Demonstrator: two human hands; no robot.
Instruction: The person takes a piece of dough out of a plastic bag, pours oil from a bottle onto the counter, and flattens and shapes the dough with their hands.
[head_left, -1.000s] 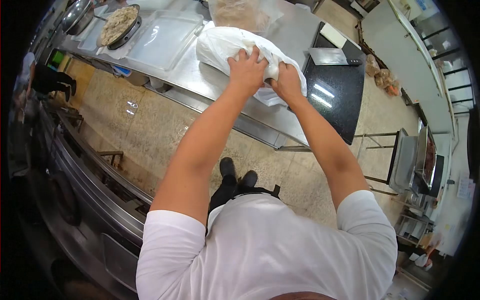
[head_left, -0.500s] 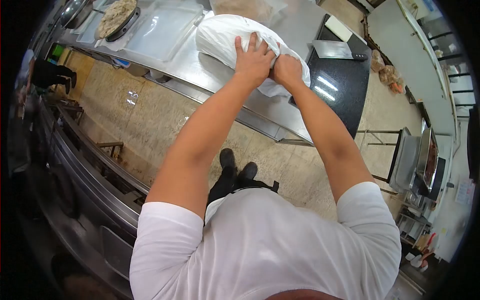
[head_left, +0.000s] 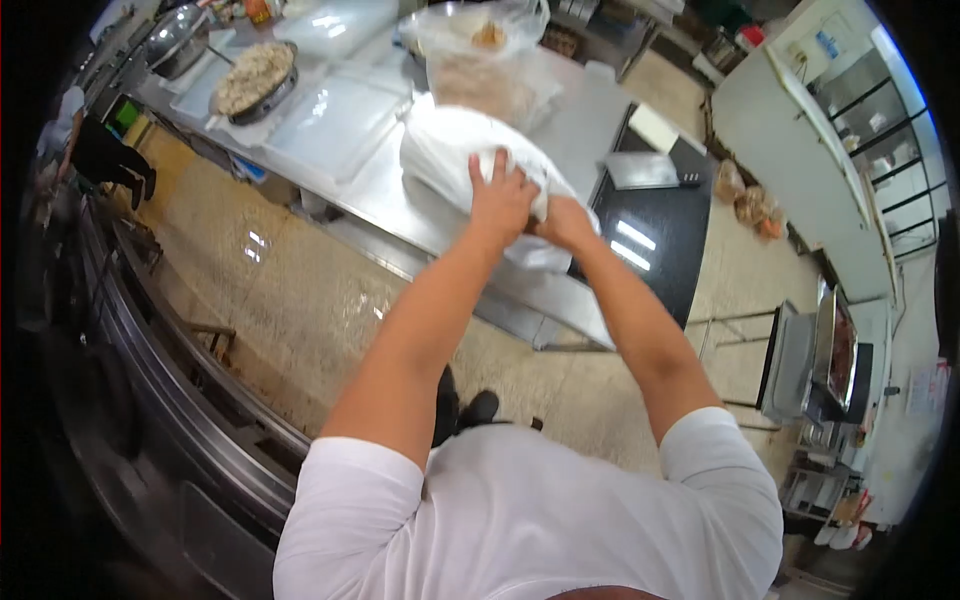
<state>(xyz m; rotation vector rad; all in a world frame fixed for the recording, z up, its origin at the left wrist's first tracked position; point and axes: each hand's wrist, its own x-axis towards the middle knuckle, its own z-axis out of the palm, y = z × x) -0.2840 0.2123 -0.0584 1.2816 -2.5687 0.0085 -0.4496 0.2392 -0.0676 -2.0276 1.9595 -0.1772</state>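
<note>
One white plastic bag (head_left: 437,147) lies under our spread left hand (head_left: 503,203); our curled right hand (head_left: 566,222) grips it, closure unclear.

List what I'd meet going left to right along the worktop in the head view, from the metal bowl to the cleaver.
Metal bowl, pan of pale food, translucent tray, white bag with the left hand and right hand on it, cleaver.
</note>
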